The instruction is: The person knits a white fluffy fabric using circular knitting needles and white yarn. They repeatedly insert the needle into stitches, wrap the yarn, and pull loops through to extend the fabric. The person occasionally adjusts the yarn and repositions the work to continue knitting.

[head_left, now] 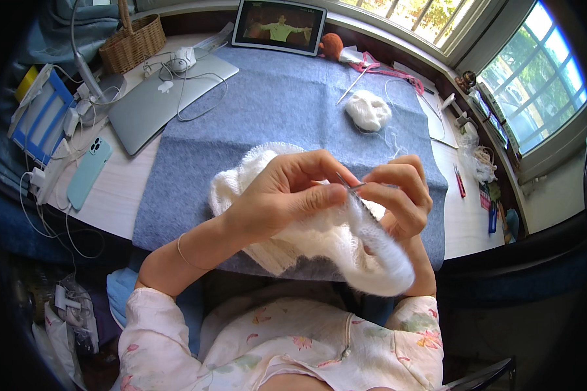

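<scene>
Both hands meet above the front of a blue felt mat (195, 156), holding white knitting (388, 260) on thin metal knitting needles (351, 187). My left hand (293, 189) pinches one needle between thumb and forefinger. My right hand (401, 192) grips the other, its fingers curled, and the needle tips cross between the two hands. The fuzzy knitted edge hangs below the right hand, while the rest of the piece (261, 163) lies bunched on the mat under the left forearm. Beyond the hands rests a ball of white yarn (368, 111), with a thin strand trailing from it.
A tablet (279, 27) stands at the back, playing a video. To the left are a closed laptop (156, 98) with a charger, a teal phone (89, 173), a wicker basket (134, 44) and tangled cables. Pens (460, 181) and small items line the right edge by the window.
</scene>
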Action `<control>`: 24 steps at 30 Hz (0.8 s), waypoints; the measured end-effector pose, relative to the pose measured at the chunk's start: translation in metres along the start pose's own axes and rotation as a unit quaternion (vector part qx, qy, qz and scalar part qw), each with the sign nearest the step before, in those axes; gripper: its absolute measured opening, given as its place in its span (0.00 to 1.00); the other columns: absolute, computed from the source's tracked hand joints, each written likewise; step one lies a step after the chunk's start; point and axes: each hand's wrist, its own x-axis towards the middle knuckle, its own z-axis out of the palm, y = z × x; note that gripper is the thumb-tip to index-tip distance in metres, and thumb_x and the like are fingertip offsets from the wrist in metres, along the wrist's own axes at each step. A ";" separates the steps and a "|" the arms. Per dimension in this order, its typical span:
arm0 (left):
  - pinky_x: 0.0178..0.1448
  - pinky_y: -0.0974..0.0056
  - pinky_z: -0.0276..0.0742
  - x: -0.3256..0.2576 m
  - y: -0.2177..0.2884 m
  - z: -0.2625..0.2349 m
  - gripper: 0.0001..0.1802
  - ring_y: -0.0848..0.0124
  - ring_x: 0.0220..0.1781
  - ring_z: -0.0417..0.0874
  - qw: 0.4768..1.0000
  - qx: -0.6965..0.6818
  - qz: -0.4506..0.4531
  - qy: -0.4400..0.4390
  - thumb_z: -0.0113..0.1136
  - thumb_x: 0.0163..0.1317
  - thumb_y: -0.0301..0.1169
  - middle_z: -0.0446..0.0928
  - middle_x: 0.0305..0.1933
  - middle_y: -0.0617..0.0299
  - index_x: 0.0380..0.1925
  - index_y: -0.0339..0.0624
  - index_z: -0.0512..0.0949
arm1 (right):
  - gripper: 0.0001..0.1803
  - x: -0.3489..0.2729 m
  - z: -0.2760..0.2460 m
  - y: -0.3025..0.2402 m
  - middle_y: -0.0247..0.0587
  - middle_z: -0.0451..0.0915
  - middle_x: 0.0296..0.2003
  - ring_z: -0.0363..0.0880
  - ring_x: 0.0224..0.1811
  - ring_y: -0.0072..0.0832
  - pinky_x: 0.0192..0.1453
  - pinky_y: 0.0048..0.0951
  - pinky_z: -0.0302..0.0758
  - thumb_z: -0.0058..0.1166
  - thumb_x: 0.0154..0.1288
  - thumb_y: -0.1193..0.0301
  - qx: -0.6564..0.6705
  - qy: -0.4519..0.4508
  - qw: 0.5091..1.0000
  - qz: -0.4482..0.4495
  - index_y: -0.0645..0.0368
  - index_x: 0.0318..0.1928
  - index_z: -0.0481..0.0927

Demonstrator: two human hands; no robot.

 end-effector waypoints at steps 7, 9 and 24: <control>0.48 0.72 0.74 0.000 0.001 0.004 0.10 0.77 0.42 0.77 1.000 0.007 0.015 0.004 0.52 0.58 0.23 0.76 0.41 0.59 0.41 0.36 0.74 | 0.14 0.000 -0.009 -0.004 0.33 0.71 0.20 0.64 0.22 0.26 0.30 0.28 0.56 0.61 0.36 0.62 -0.015 0.048 0.999 0.014 0.58 0.22 0.76; 0.48 0.71 0.74 -0.002 0.004 0.003 0.10 0.76 0.43 0.77 0.999 0.038 0.009 -0.001 0.53 0.58 0.23 0.76 0.41 0.58 0.41 0.36 0.74 | 0.14 -0.002 -0.008 -0.002 0.33 0.71 0.20 0.64 0.22 0.26 0.31 0.28 0.56 0.61 0.37 0.61 -0.014 0.052 0.998 0.014 0.57 0.22 0.76; 0.42 0.75 0.74 -0.002 -0.001 0.008 0.07 0.79 0.36 0.77 0.996 0.086 -0.008 -0.004 0.59 0.56 0.24 0.77 0.34 0.62 0.35 0.36 0.77 | 0.43 0.005 0.010 0.010 0.46 0.70 0.34 0.68 0.34 0.36 0.36 0.33 0.66 0.61 0.33 0.37 0.119 -0.102 0.987 0.047 0.64 0.38 0.73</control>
